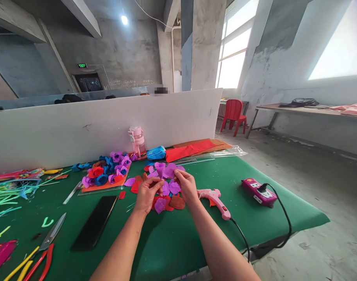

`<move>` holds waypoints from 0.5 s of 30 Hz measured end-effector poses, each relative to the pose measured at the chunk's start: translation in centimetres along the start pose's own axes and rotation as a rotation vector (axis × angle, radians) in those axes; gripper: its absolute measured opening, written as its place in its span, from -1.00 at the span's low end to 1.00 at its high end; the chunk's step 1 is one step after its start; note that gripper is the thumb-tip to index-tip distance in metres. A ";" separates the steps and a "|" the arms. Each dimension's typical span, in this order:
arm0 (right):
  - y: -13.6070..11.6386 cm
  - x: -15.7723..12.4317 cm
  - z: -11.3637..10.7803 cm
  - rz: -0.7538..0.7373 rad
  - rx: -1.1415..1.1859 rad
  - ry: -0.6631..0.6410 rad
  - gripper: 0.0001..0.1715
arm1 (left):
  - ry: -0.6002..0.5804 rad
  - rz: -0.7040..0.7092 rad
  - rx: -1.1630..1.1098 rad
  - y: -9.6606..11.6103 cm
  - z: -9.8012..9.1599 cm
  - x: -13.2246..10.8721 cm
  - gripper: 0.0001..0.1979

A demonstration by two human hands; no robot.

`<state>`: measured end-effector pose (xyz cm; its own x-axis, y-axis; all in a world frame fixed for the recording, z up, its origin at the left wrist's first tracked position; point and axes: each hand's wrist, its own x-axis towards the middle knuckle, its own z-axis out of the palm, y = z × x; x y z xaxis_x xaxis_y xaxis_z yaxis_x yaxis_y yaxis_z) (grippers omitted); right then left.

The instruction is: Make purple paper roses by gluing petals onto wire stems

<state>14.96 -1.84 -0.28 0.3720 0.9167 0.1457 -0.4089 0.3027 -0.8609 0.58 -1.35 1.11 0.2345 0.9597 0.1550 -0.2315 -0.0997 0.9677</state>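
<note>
My left hand (149, 192) pinches the base of a purple crepe-paper flower (160, 168), which stands upright above the fingertips. Close beside it, my right hand (186, 185) grips a loose purple petal (169, 171) between thumb and finger. Below both hands lie cut petals: a purple one (160, 205), a brown one (177, 202) and several red ones partly hidden by my fingers. A pink hot glue gun (215, 198) rests on the green tabletop just right of my right wrist.
Finished paper flowers (108, 168) are heaped at the back left. A black phone (95, 223), scissors (53, 234) and red-handled pliers (45, 259) lie left. A purple power strip (259, 192) with a black cord sits right. A pink bottle (137, 141) stands before the white partition (64, 134).
</note>
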 end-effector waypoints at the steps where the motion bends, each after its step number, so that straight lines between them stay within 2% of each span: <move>1: 0.0 0.1 0.0 0.002 0.002 0.008 -0.71 | 0.005 -0.019 -0.021 0.0 0.0 0.0 -0.76; 8: 0.1 0.0 0.1 -0.036 -0.095 0.026 -0.71 | 0.024 -0.055 -0.052 0.0 0.1 0.1 -0.72; 15: -0.1 -0.2 0.4 -0.012 -0.150 0.014 -0.71 | 0.045 -0.112 -0.025 -0.2 0.6 0.2 -0.72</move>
<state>14.53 -1.97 -0.02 0.3880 0.9093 0.1505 -0.2757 0.2703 -0.9224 1.23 -1.31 1.03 0.2180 0.9752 0.0369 -0.2297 0.0145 0.9732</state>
